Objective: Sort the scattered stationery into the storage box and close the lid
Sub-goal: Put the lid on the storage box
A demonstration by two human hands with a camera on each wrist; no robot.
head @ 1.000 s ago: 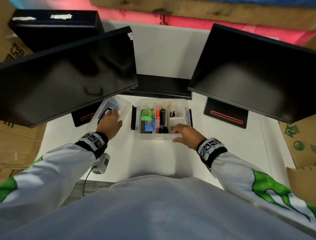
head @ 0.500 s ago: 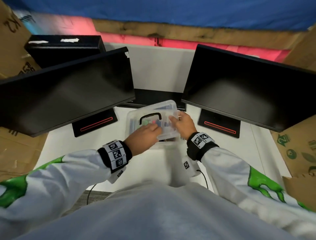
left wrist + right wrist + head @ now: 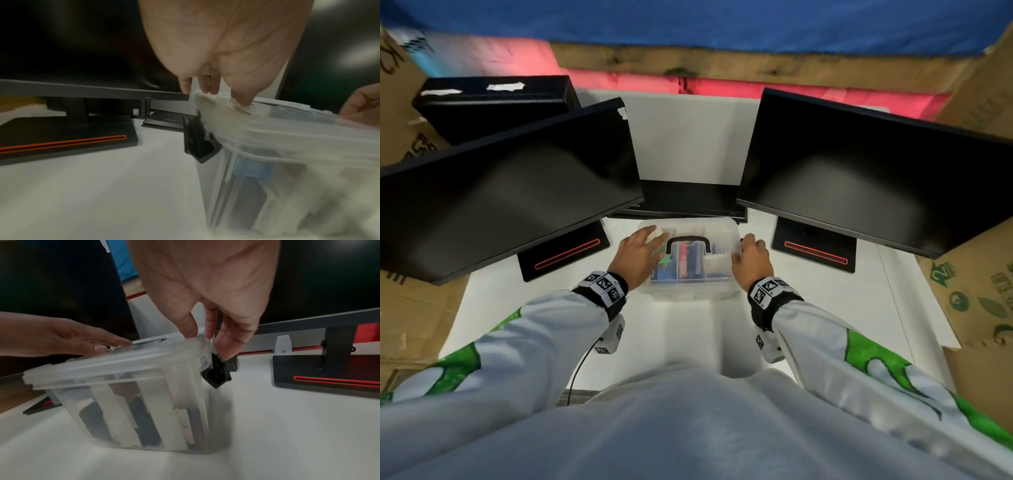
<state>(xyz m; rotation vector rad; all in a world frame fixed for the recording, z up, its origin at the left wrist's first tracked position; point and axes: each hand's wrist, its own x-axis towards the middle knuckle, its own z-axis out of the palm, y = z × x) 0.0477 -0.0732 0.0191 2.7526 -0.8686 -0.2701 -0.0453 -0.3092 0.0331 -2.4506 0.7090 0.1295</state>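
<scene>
The clear storage box [image 3: 688,291] stands on the white table with markers [image 3: 683,260] and other stationery inside. Its clear lid [image 3: 722,236] with a black handle [image 3: 688,240] lies on top. My left hand [image 3: 640,251] rests with straight fingers on the lid's left end [image 3: 236,113]. The black left latch [image 3: 199,142] hangs down, unfastened. My right hand [image 3: 751,253] grips the lid's right edge [image 3: 185,345], thumb on top and fingertips [image 3: 224,352] touching the black right latch [image 3: 217,376], which also hangs loose.
Two dark monitors [image 3: 510,195] [image 3: 876,178] overhang the table on black bases with red stripes [image 3: 566,255] [image 3: 815,253]. A flat black device [image 3: 688,198] lies right behind the box. Cardboard boxes [image 3: 979,291] line both sides.
A second ago the lid lay left of the open box under my left hand. Both hands carried it over, and it now sits on the box, a hand at each end.
</scene>
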